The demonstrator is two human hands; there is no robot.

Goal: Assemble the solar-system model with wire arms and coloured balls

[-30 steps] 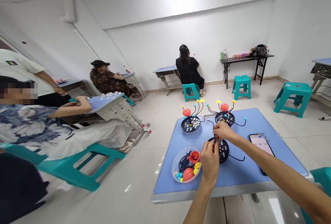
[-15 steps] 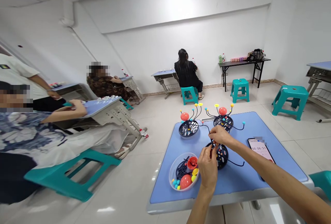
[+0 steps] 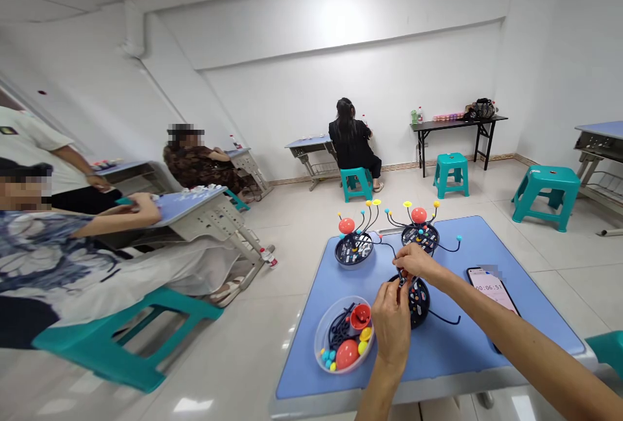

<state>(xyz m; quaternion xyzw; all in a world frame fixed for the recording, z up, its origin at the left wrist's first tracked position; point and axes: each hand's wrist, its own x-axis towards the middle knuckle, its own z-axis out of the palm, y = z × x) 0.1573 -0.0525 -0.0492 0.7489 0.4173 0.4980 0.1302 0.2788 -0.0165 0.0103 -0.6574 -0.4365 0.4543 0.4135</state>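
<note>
Over the blue table, my left hand (image 3: 392, 317) is closed at the left edge of a round black base (image 3: 419, 302), its fingertips at a small dark piece. My right hand (image 3: 415, 261) pinches a thin black rod near the same spot, just above the left fingertips. Another black rod (image 3: 446, 321) sticks out from the base to the right, its end bent up. Behind the hands stand two models with black bases, curved rods and coloured balls: one at the left (image 3: 354, 249), the other at the right (image 3: 419, 237). My fingers hide the joint between them.
A clear bowl (image 3: 318, 336) of black rods, red pieces and coloured balls stands left of my hands on the blue table (image 3: 304, 369). A phone (image 3: 491, 288) lies at the right. Other people sit at desks to the left and ahead; one stands.
The view has tilted slightly, so the table sits a little lower in it. Both hands stay together at the base, with only small finger shifts.
</note>
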